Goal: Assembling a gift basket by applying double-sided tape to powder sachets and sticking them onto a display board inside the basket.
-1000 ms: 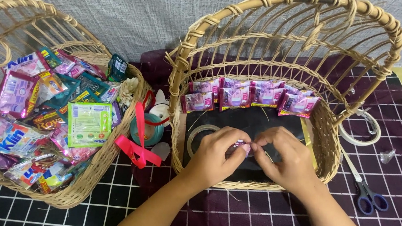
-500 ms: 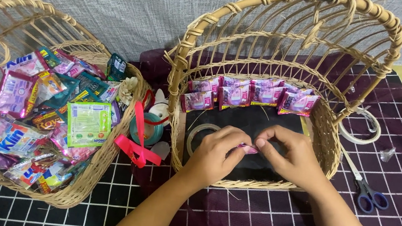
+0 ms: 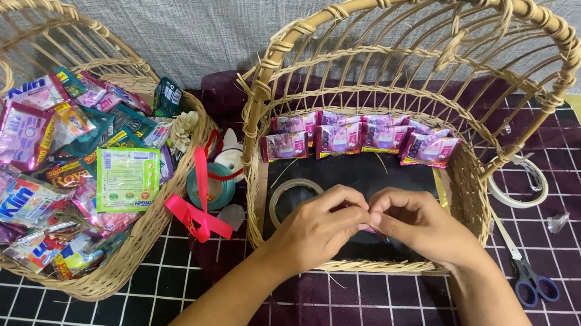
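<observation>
Both hands, left hand (image 3: 316, 227) and right hand (image 3: 422, 226), are meeting over the wicker basket (image 3: 470, 196), fingers pinching a small pink sachet (image 3: 368, 228) together, seemingly for steadier handling, below its sachet row (image 3: 361, 138).

At the left of the frame a wicker basket (image 3: 122, 267) brims with mixed coloured sachets (image 3: 52, 167). Just right of it lie a pink ribbon (image 3: 198, 207) and a teal spool (image 3: 215, 185). At lower right, blue-handled scissors (image 3: 529, 274) rest on the dark checked cloth (image 3: 375, 316), with a white tape ring (image 3: 519, 181) above them
</observation>
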